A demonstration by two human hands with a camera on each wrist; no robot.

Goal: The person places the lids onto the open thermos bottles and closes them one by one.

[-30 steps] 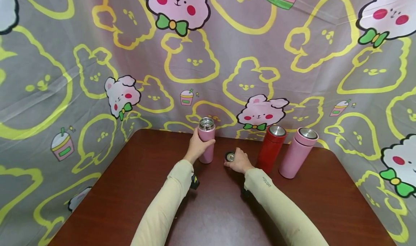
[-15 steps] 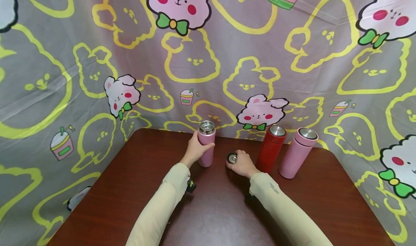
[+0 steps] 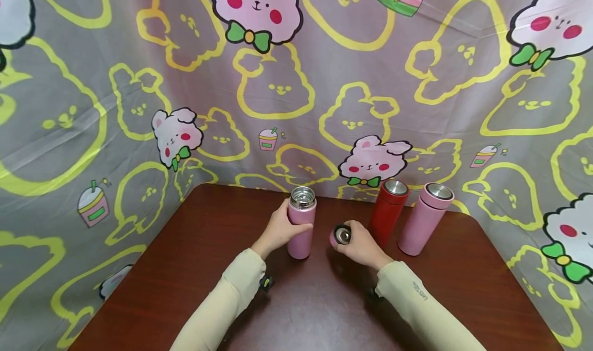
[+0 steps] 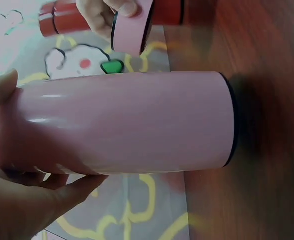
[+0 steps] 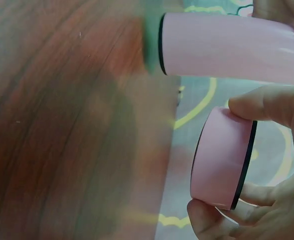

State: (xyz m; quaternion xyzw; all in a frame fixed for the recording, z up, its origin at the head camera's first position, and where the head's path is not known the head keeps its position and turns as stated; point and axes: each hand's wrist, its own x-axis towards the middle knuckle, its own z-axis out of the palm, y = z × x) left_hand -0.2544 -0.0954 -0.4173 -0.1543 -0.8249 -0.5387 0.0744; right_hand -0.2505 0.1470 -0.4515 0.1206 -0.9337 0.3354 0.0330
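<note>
A pink thermos bottle [image 3: 301,240] without its lid stands upright, its silver mouth facing up. My left hand [image 3: 277,231] grips it around the upper body, thumb on one side and fingers on the other in the left wrist view. Whether its base [image 4: 229,120] touches the table is hard to tell. To its right, my right hand [image 3: 365,247] holds the pink lid [image 5: 222,157] by its edges between thumb and fingers, above the table. The lid's metal inside [image 3: 343,234] faces up, apart from the bottle.
Right of my right hand stand a red thermos [image 3: 388,212] and a second pink thermos [image 3: 422,225], both with silver-topped lids on. The brown wooden table [image 3: 296,315] ends at a cartoon-print cloth [image 3: 278,135] hanging behind and at the sides.
My left hand has brought the open bottle closer to me and slightly right. My right hand has also come closer and moved right with the lid. The other two thermoses stand where they were.
</note>
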